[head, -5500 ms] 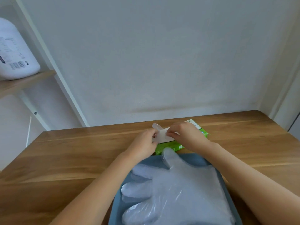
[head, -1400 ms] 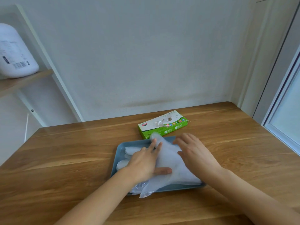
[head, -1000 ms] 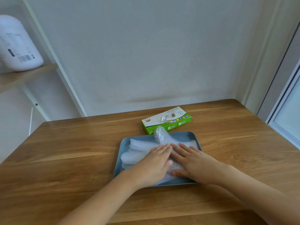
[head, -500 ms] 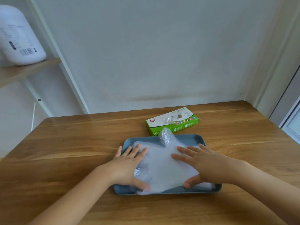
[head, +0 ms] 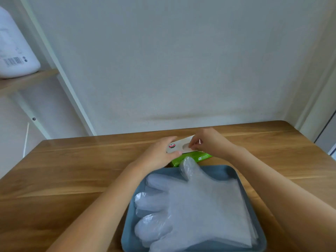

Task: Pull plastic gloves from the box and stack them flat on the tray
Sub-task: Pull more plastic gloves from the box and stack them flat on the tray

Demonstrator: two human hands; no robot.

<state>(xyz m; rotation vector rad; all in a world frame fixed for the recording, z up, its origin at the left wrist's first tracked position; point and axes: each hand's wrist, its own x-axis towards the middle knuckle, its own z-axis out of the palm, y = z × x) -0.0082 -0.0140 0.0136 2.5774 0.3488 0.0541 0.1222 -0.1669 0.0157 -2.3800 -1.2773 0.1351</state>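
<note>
Nearest us the gloves [head: 196,206] lie stacked on the tray [head: 227,171]; beyond, our left hand [head: 160,154] grips the box [head: 183,151], whose light card could lift as our right hand [head: 209,142] pinches at its opening.

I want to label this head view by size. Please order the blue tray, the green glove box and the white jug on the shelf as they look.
1. blue tray, clearly largest, though nearest the camera.
2. white jug, cut off by the frame edge.
3. green glove box, partly hidden by both hands; ranking against the jug is unsure.
</note>
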